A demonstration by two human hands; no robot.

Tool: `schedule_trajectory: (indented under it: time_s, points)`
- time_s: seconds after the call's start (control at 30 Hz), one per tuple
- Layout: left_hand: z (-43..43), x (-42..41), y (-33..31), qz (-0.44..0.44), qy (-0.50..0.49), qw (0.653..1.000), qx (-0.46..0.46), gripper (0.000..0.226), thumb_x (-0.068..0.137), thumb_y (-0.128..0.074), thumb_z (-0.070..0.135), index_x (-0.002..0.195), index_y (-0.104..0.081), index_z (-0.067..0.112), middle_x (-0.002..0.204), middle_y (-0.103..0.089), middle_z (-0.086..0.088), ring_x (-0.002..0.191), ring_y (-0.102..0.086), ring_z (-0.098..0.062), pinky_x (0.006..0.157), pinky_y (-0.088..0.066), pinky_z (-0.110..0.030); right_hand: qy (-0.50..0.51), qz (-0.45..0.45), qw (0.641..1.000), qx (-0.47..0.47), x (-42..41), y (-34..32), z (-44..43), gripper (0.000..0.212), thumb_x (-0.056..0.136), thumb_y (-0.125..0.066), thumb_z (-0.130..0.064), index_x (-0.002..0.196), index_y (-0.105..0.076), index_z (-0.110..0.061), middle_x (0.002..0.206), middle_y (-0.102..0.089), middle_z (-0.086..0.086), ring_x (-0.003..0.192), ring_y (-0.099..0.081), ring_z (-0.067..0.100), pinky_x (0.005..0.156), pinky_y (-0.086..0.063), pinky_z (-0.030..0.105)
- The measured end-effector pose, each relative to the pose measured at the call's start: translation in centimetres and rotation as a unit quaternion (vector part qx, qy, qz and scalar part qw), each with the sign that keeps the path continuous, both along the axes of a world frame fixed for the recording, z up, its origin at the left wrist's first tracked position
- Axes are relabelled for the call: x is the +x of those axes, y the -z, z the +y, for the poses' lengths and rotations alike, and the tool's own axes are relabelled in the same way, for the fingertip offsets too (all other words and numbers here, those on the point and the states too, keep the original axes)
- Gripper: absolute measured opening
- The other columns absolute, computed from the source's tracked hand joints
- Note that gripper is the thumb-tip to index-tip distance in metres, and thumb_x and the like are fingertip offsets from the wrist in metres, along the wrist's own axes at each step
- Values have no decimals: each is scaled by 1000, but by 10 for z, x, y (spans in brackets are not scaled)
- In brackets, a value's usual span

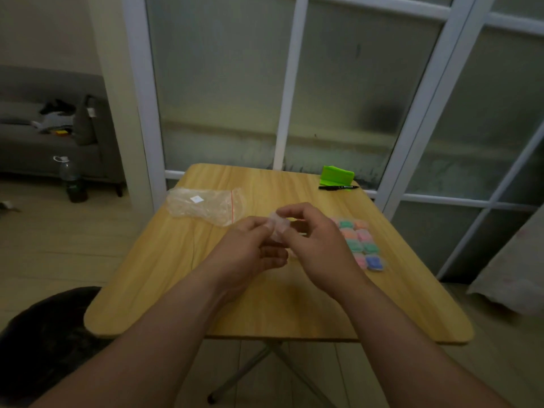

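Currently the small clear pink-tinted plastic packet, raised just left of the rows of pastel sealed packets, is pinched by left hand and right hand; likely light, flimsy and slippery, so grip opposite edges.

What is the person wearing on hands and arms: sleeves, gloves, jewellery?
No gloves: the left hand and right hand are bare. No ring, watch or bracelet shows on fingers or wrists. Both forearms are uncovered down to the frame's edge, so no sleeve is in view.
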State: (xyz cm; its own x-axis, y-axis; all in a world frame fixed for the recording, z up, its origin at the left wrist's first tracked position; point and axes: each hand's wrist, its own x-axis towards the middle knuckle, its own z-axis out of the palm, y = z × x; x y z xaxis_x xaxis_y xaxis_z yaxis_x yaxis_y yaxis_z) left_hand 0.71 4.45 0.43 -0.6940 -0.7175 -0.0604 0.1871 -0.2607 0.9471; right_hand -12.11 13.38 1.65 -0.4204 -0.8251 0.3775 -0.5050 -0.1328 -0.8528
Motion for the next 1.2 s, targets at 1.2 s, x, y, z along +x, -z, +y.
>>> schedule_trajectory:
  time_s: [1.2]
  points:
    - [14,-5,-1,-90,-4,972,-217,28,111,-42,40,127,-60,25,95,-70,-15,69,-65,-17,62,-59,-29,44,-136,987,79,-9,1,-10,44,104,-59,-53,96,-71,-11,77,-74,7,67,-68,15,61,-55,26]
